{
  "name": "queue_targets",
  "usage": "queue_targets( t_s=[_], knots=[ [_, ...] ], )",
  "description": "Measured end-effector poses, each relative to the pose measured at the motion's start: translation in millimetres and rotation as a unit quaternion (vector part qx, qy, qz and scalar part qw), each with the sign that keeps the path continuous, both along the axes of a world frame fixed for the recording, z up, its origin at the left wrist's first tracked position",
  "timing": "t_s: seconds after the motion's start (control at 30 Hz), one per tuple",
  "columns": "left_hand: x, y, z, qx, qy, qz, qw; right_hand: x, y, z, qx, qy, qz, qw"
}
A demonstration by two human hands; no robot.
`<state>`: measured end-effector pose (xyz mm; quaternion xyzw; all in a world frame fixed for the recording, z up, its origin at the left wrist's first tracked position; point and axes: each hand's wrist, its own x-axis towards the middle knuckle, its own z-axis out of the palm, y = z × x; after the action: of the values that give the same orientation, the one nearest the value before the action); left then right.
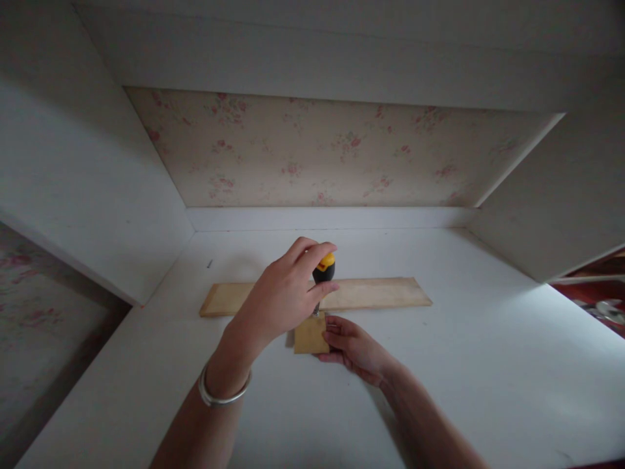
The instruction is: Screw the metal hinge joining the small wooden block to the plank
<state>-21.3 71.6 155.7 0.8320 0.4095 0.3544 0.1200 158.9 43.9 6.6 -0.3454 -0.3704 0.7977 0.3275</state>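
My left hand (283,293) is closed around a screwdriver (324,268) with a black and yellow handle, held upright, tip down on a small square wooden block (307,335). My right hand (354,348) rests on the white surface, its fingers pressed against the block's right edge. Just behind the block lies a long flat wooden board (381,293), running left to right. A silver bangle (222,394) circles my left wrist.
The white surface (488,365) sits in an alcove with white side walls and a floral-papered back wall (332,150). A tiny dark speck (209,264) lies at the back left. Metal spoons (605,309) show at the far right edge.
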Motion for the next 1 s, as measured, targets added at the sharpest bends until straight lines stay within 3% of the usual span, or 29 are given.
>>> queue_targets(
  t_s=[0.1,0.3,0.37,0.53,0.8,1.0],
  knots=[
    [1.8,1.4,-2.4,-0.003,-0.011,0.017,1.000,0.3,0.7,-0.7,-0.003,-0.002,0.003,1.000],
    [-2.4,-1.8,-0.3,-0.021,-0.010,-0.057,0.998,0.5,1.3,-1.0,-0.002,-0.008,0.001,1.000],
    [-2.8,-1.1,-0.2,-0.012,-0.006,-0.048,0.999,0.5,0.5,-0.4,0.003,-0.004,0.003,1.000],
    [2.2,2.6,-3.0,0.032,0.009,0.040,0.999,1.0,-0.2,1.6,-0.003,0.001,0.006,1.000],
    [-2.3,-1.7,2.7,0.000,-0.002,-0.053,0.999,-0.5,1.7,3.8,-0.004,0.005,0.015,1.000],
    [-1.3,-0.2,2.1,0.004,-0.027,-0.020,0.999,0.3,1.0,3.1,0.001,0.005,0.015,1.000]
  ],
)
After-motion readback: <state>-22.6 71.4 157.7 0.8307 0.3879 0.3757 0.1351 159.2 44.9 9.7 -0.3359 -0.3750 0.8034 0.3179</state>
